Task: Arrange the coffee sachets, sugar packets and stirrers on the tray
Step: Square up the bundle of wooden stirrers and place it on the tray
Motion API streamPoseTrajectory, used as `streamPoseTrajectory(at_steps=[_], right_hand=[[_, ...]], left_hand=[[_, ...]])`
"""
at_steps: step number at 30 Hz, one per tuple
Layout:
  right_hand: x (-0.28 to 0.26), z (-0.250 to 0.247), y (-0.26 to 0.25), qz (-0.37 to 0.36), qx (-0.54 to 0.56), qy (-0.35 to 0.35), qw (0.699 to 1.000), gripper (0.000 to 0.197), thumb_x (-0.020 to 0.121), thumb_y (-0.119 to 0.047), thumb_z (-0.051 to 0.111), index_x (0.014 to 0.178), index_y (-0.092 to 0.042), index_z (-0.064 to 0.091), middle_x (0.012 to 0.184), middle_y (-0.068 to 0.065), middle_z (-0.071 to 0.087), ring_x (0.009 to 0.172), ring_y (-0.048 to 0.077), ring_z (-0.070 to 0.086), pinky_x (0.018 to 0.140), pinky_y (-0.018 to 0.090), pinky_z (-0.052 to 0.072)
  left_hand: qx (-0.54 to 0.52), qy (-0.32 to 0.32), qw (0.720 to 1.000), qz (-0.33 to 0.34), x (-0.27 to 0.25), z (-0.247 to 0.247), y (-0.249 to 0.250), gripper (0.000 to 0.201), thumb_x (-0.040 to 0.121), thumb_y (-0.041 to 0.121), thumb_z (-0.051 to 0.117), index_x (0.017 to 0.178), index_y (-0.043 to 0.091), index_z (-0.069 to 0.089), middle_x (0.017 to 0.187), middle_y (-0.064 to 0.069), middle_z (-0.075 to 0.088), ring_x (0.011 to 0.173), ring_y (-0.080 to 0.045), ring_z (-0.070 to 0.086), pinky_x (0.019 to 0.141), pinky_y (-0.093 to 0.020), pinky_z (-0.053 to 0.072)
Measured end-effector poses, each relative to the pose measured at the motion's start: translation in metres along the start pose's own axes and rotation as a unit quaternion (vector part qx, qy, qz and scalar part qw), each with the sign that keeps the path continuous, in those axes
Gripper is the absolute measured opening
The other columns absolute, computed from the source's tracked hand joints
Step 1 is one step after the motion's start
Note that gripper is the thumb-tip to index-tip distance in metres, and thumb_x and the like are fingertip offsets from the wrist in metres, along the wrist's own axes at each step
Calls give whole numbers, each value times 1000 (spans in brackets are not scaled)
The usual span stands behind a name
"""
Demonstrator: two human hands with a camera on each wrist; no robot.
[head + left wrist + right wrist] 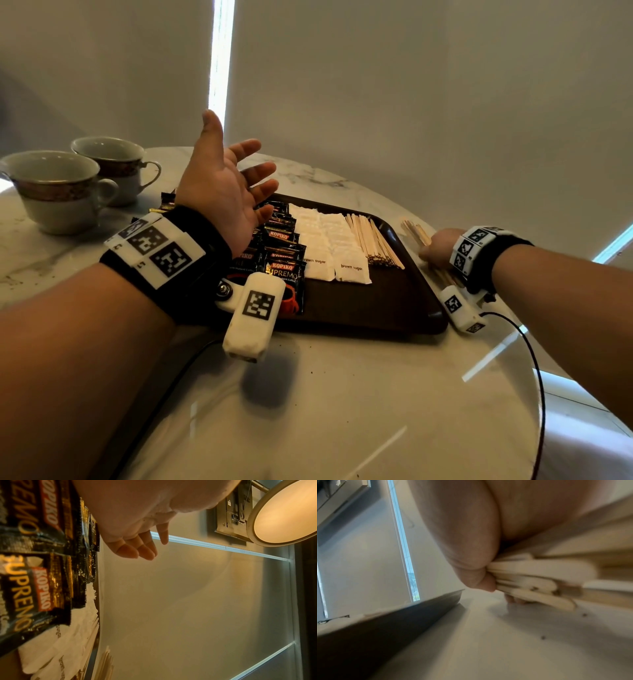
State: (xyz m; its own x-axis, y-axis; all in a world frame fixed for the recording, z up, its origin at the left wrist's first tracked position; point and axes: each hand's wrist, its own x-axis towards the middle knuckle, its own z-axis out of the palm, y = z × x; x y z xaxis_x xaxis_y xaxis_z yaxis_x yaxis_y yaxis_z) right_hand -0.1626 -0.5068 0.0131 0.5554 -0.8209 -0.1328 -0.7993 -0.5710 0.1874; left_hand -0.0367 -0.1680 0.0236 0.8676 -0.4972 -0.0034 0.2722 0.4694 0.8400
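Head view, tray: a dark tray [394, 308] lies on the marble tabletop [342, 394], its near part bare.
Head view, coffee sachets: black coffee sachets [284, 260] overlap in a row on the tray's left side, long axes running from near to far, print facing the viewer.
Head view, sugar packets: white sugar packets [329, 246] sit just right of the sachets in two overlapping rows with the same near-to-far run.
Head view, tray stirrers: the wooden stirrers on the tray [373, 243] lie beside the packets, fanning slightly toward the near right.
Head view, left hand: the left hand [226, 192] hovers above the sachets, palm turned right, fingers spread and holding nothing.
Head view, right hand: the right hand [440, 248] rests on the tabletop just right of the tray's edge, over a loose bundle of stirrers [416, 231].
Head view, cups: two cups [68, 185] stand at the far left, apart from the tray.
Left wrist view: relaxed fingers [135, 547] hang free above the sachets [34, 588].
Right wrist view: the fingers [471, 561] curl round the stirrer bundle [539, 574], whose rounded ends point toward the camera; a strip of bare tabletop separates it from the tray rim [402, 622].
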Motion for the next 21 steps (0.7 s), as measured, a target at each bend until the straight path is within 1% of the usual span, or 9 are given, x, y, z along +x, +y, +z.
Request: streamPoseTrajectory(at_steps=[2, 4, 7, 8, 10, 13, 16, 19, 21], right_hand=[[-1, -2, 7, -1, 53, 13, 999, 34, 96, -43, 54, 92, -12, 67, 87, 7, 67, 78, 22, 64, 70, 32, 52], [-8, -4, 10, 0, 172, 18, 985, 24, 98, -32, 54, 92, -11, 65, 84, 7, 69, 69, 21, 65, 60, 29, 49], [-18, -14, 12, -32, 348, 59, 935, 12, 95, -21, 53, 93, -11, 59, 81, 10, 68, 66, 23, 64, 61, 36, 57], [-23, -20, 10, -55, 415, 67, 906, 10, 94, -18, 52, 94, -9, 57, 80, 10, 66, 65, 22, 62, 63, 39, 56], [-38, -37, 1, -106, 556, 45, 823, 6, 94, -15, 49, 96, -10, 51, 75, 6, 56, 58, 18, 54, 56, 35, 51], [-72, -58, -28, -212, 678, -116, 695, 4, 91, -14, 48, 91, -16, 44, 65, -2, 44, 48, 11, 41, 48, 25, 40], [-109, -58, -70, -339, 685, -289, 576, 14, 83, -16, 57, 82, -18, 43, 57, -5, 44, 42, 8, 41, 44, 22, 38], [-137, -46, -116, -423, 665, -371, 491, 14, 87, -24, 64, 85, -15, 54, 56, -4, 53, 42, 7, 50, 44, 21, 42], [-148, -38, -137, -447, 656, -412, 447, 23, 84, -24, 73, 90, -11, 54, 56, -2, 55, 43, 8, 54, 45, 22, 46]], left_hand=[[0, -2, 1000, -1, -1, 1, 0, 75, 94, 79, 22, 125, 24, 63, 116, -6, 66, 100, -22, 61, 78, -39, 45], [-1, -4, 1000, -2, -2, 1, 0, 75, 94, 79, 22, 125, 24, 62, 116, -6, 66, 100, -22, 60, 79, -39, 44], [-6, -6, 1000, -6, -3, 2, 2, 75, 95, 77, 21, 126, 23, 62, 116, -7, 67, 100, -22, 61, 79, -40, 44], [-8, -6, 1000, -8, -3, 2, 2, 74, 96, 76, 22, 126, 23, 62, 117, -7, 67, 100, -22, 61, 79, -40, 44], [-7, -10, 1000, -6, -3, 2, 1, 69, 98, 72, 24, 126, 22, 61, 120, -7, 66, 101, -22, 61, 79, -39, 45], [-1, -23, 1000, -3, -3, 4, -1, 61, 100, 66, 28, 126, 21, 61, 116, -6, 66, 98, -21, 60, 77, -37, 44], [17, -53, 998, -8, -5, 8, -4, 57, 99, 64, 36, 124, 19, 60, 109, -5, 64, 91, -19, 58, 73, -35, 44], [70, -154, 986, -13, -11, 8, -5, 52, 90, 57, 55, 119, 14, 61, 99, -5, 62, 88, -23, 58, 76, -38, 47], [92, -226, 970, -23, -16, 7, -3, 47, 87, 50, 57, 113, 11, 61, 85, -7, 64, 74, -26, 63, 70, -39, 52]])
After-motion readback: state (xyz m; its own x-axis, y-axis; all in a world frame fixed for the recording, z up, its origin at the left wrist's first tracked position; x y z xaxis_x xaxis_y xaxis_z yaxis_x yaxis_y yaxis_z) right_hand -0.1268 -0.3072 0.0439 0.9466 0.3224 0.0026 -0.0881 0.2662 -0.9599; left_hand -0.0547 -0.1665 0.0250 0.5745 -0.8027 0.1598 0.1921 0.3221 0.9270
